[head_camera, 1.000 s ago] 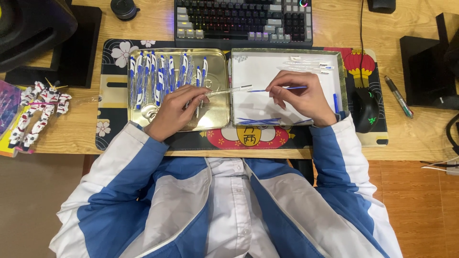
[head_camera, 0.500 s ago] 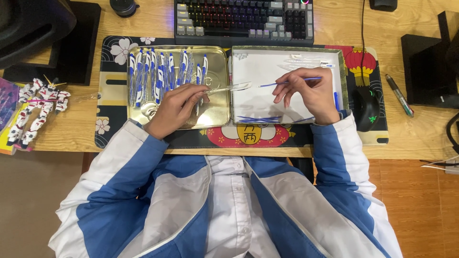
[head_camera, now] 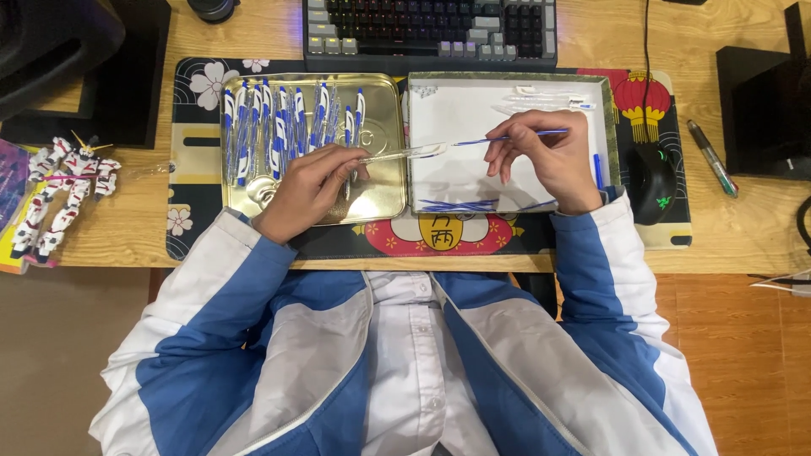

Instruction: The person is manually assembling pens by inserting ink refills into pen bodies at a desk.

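Observation:
My left hand (head_camera: pixel 308 187) rests over a gold metal tray (head_camera: pixel 384 198) and pinches a clear pen barrel (head_camera: pixel 404 154) that points right. My right hand (head_camera: pixel 541 156) holds a thin blue refill (head_camera: pixel 511 137) by its far end; the refill's tip meets the barrel's open end over a white-lined tray (head_camera: pixel 507 105). Several blue-and-white pens (head_camera: pixel 283 118) lie in a row in the gold tray. A few loose blue refills (head_camera: pixel 460 205) lie at the white tray's near edge, and clear pen parts (head_camera: pixel 549 100) lie at its far edge.
Both trays sit on a patterned desk mat (head_camera: pixel 198 93) on a wooden desk. A keyboard (head_camera: pixel 431 29) lies behind them, a black mouse (head_camera: pixel 650 181) and a pen (head_camera: pixel 711 158) to the right, a toy robot figure (head_camera: pixel 59 190) at the left, black boxes at both sides.
My right hand has lifted the blue refill away from the tray and brought it level with the clear barrel; the refill's tip now lines up with the barrel's end. My left hand has barely moved.

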